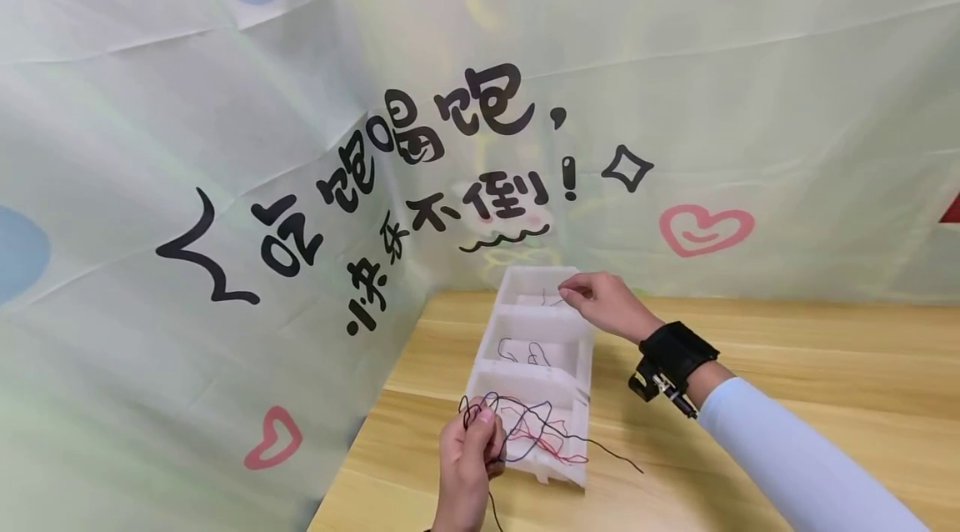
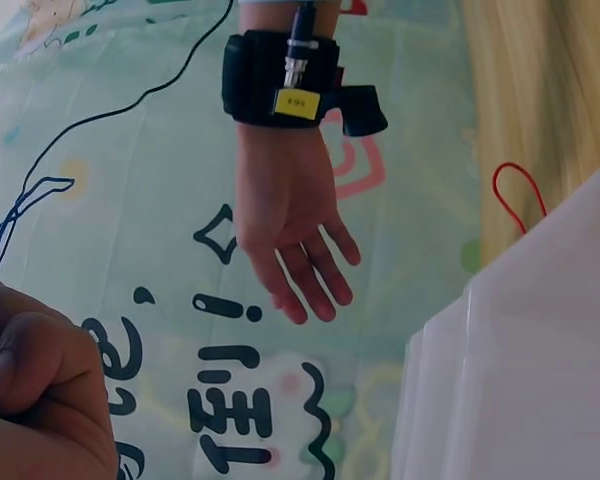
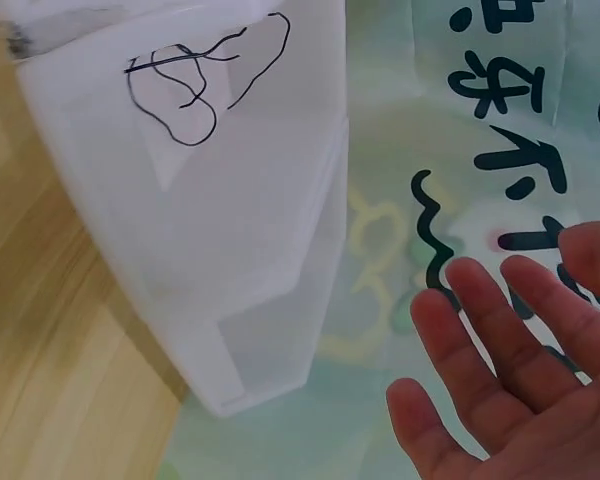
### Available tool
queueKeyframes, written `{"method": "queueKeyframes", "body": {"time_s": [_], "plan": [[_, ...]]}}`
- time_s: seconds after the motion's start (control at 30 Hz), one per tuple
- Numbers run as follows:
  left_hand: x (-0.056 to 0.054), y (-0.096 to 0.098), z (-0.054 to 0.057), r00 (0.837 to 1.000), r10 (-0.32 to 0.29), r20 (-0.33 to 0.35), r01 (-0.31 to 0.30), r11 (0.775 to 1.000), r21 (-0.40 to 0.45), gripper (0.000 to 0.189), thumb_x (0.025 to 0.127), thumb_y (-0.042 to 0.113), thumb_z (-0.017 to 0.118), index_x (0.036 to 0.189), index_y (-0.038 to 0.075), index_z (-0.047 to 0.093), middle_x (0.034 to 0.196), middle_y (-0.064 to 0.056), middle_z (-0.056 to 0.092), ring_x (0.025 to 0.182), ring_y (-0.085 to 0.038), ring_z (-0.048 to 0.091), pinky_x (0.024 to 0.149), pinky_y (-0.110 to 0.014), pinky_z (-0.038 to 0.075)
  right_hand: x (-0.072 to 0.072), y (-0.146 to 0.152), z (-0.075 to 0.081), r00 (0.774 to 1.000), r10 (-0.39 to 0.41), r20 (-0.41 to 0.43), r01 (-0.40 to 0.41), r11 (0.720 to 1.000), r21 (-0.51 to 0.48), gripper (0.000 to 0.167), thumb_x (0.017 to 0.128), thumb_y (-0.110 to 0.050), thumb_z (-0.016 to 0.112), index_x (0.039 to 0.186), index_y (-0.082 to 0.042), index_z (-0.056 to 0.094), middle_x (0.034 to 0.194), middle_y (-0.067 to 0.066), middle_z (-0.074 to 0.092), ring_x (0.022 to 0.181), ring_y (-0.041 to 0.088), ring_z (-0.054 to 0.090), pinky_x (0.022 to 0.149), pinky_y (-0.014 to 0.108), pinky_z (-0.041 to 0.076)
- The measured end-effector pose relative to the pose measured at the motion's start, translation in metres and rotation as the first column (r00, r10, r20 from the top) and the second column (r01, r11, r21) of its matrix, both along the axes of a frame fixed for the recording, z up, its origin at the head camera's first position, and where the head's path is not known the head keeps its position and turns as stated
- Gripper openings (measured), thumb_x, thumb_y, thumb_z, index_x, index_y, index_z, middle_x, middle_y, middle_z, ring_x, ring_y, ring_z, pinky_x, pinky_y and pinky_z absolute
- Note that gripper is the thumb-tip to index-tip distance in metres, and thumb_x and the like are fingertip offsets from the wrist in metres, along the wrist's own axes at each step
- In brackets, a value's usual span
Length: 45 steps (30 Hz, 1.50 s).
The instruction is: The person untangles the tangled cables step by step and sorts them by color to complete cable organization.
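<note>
My left hand [image 1: 472, 449] grips a loose bundle of thin black and blue wires at the front end of a white three-compartment bin [image 1: 534, 371]. Loops of the blue wire [image 2: 42, 183] stick up from the curled fingers in the left wrist view, and a long black wire [image 1: 600, 443] trails right in the head view. Over the back compartment is my right hand [image 1: 611, 307], its fingers relaxed and spread in the right wrist view. Short dark wire pieces show just by its fingertips. Red wires [image 1: 551, 442] lie in the front compartment, thin black wires [image 3: 214, 125] in the middle one.
The bin stands on a wooden table [image 1: 750, 348]. Close behind and to the left hangs a pale printed cloth [image 1: 810, 140] with black lettering and pink hearts. A black strap [image 1: 678, 353] with a small device wraps the right wrist.
</note>
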<state>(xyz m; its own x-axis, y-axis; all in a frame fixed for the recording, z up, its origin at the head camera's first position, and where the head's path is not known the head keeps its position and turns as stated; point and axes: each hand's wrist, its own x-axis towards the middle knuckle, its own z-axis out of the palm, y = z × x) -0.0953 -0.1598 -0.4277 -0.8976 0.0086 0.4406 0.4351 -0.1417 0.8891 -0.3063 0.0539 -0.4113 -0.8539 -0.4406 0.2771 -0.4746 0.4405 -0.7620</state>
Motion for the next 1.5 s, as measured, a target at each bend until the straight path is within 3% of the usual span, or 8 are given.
{"method": "queueKeyframes", "body": {"time_s": [0.1,0.33,0.5,0.73,0.87,1.07,1.5], "plan": [[-0.001,0.004,0.001,1.000,-0.011,-0.020,0.011,1.000,-0.005,0.036,0.105,0.001,0.035,0.069,-0.001,0.034,0.058,-0.014,0.026,0.046,-0.025,0.020,0.037,-0.028,0.019,0.008,0.008,0.000,1.000,-0.007,-0.018,0.007,1.000,-0.007,0.028,0.104,-0.017,0.058,0.120,0.002,0.069,0.113,0.015,0.070,0.103,0.031,0.066,0.086,0.047,0.053],[-0.001,0.012,0.003,1.000,-0.006,-0.013,0.006,0.999,-0.046,0.038,0.105,0.003,0.038,0.068,0.002,0.035,0.057,-0.010,0.026,0.048,-0.007,0.027,0.039,-0.022,0.022,0.029,0.023,-0.001,0.998,0.028,-0.048,-0.029,0.999,-0.023,0.023,0.102,-0.017,0.062,0.116,-0.003,0.073,0.107,0.007,0.072,0.099,0.024,0.067,0.083,0.042,0.054],[-0.001,0.019,0.000,0.999,-0.022,-0.034,0.020,0.998,-0.055,0.039,0.106,0.002,0.039,0.067,0.002,0.034,0.056,-0.009,0.026,0.046,-0.010,0.025,0.037,-0.025,0.019,0.043,0.032,0.001,0.996,0.062,-0.066,-0.065,0.997,-0.036,0.020,0.101,-0.013,0.063,0.115,-0.002,0.073,0.102,0.006,0.072,0.092,0.019,0.066,0.082,0.039,0.054],[0.000,0.024,0.003,0.999,0.013,0.029,-0.011,0.998,-0.061,0.039,0.106,0.006,0.042,0.069,0.001,0.035,0.058,0.001,0.029,0.049,-0.004,0.030,0.041,-0.020,0.023,0.053,0.038,-0.003,0.994,0.082,-0.072,-0.085,0.996,-0.037,0.020,0.100,-0.011,0.064,0.115,-0.002,0.073,0.100,0.001,0.072,0.090,0.015,0.065,0.082,0.036,0.054],[-0.003,0.026,0.003,0.999,0.025,0.029,-0.022,0.997,-0.077,0.039,0.106,0.006,0.044,0.069,0.000,0.036,0.059,0.005,0.032,0.049,-0.003,0.031,0.042,-0.019,0.024,0.058,0.043,-0.005,0.994,0.079,-0.071,-0.082,0.996,-0.038,0.020,0.100,-0.010,0.064,0.116,-0.003,0.073,0.101,0.001,0.071,0.091,0.015,0.064,0.082,0.036,0.053],[-0.008,0.027,0.004,1.000,0.015,0.003,-0.015,0.995,-0.094,0.038,0.106,0.004,0.045,0.069,0.001,0.036,0.057,0.001,0.030,0.048,-0.004,0.030,0.041,-0.020,0.024,0.066,0.046,-0.007,0.995,0.086,-0.043,-0.088,0.995,-0.054,0.022,0.101,-0.014,0.063,0.120,-0.006,0.072,0.105,0.001,0.072,0.094,0.015,0.064,0.082,0.036,0.053],[-0.013,0.022,0.003,0.997,0.069,0.043,-0.064,0.991,-0.115,0.039,0.106,0.008,0.050,0.070,0.002,0.037,0.057,0.007,0.032,0.047,-0.004,0.030,0.042,-0.019,0.024,0.086,0.038,-0.008,0.988,0.154,0.007,-0.153,0.985,-0.080,0.026,0.105,-0.026,0.059,0.117,-0.008,0.072,0.100,-0.002,0.071,0.088,0.018,0.067,0.075,0.031,0.054]]}}
